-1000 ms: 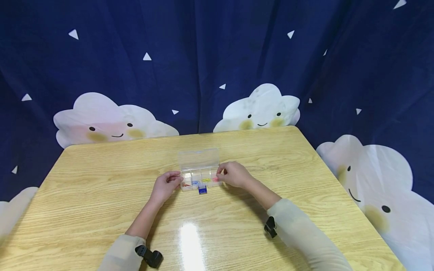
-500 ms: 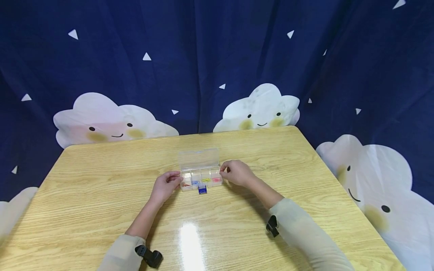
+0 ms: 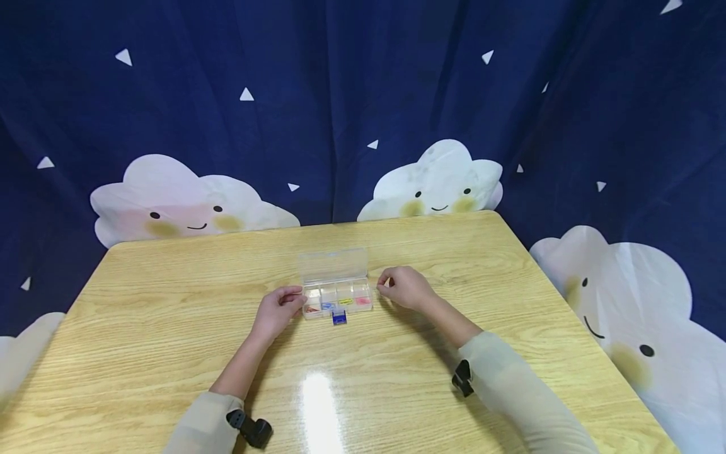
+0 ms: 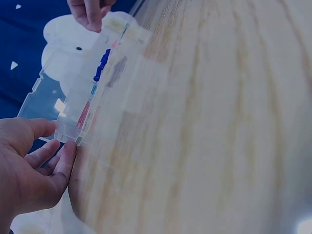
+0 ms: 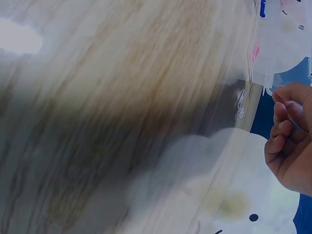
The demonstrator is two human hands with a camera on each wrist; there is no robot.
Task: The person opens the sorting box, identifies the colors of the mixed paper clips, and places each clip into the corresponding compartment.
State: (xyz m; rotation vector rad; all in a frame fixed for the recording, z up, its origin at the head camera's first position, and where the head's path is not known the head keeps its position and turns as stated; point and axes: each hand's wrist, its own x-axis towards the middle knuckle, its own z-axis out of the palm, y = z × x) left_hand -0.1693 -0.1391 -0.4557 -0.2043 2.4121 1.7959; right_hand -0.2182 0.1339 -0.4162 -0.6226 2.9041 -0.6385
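On the table stands a clear plastic compartment box point(image 3: 338, 310) with its lid point(image 3: 333, 265) raised at the back and a blue latch point(image 3: 339, 317) at the front. Small red clips point(image 3: 312, 309), blue clips point(image 3: 328, 306), yellow clips point(image 3: 346, 302) and pink clips point(image 3: 362, 301) lie in separate compartments. My left hand point(image 3: 276, 309) holds the box's left end between thumb and fingers, as the left wrist view shows. Just off the right end, my right hand point(image 3: 407, 287) pinches a thin white loop, apparently a paper clip point(image 5: 267, 91), at its fingertips.
Beyond the box's right end lie small white looped pieces point(image 5: 240, 100), seen in the right wrist view. The wooden table point(image 3: 170, 328) reaches back to a dark blue curtain point(image 3: 317, 113) printed with clouds. Glare shows near the front.
My right hand has lifted out of the pink clips' compartment and moved right, past the box's end. The left hand and the box have stayed in place.
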